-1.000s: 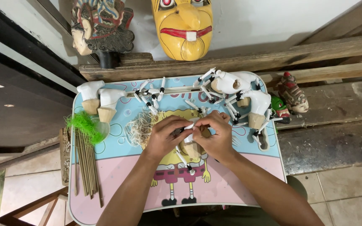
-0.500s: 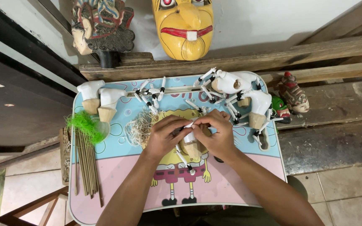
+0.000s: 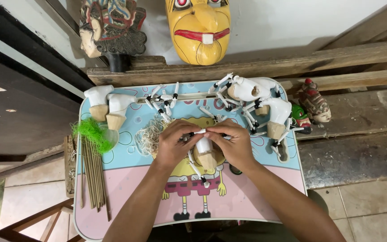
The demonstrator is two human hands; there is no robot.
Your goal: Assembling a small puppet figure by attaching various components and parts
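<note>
A white puppet body (image 3: 204, 148) with a bare wooden base lies at the middle of the small cartoon-printed table (image 3: 265, 197), a jointed white arm trailing toward 6 o'clock. The left hand (image 3: 172, 145) grasps it from 9 o'clock, fingers curled around its upper part; the right hand (image 3: 234, 144) pinches the same part from 3 o'clock, fingertips meeting the left's. At 10 o'clock lies a tuft of pale fibre (image 3: 148, 138); farther out, green fibre (image 3: 91, 133) and thin sticks (image 3: 92, 175). At 1 o'clock sit finished white puppet bodies (image 3: 258, 98). A yellow mask (image 3: 200, 29) hangs at 12 o'clock.
</note>
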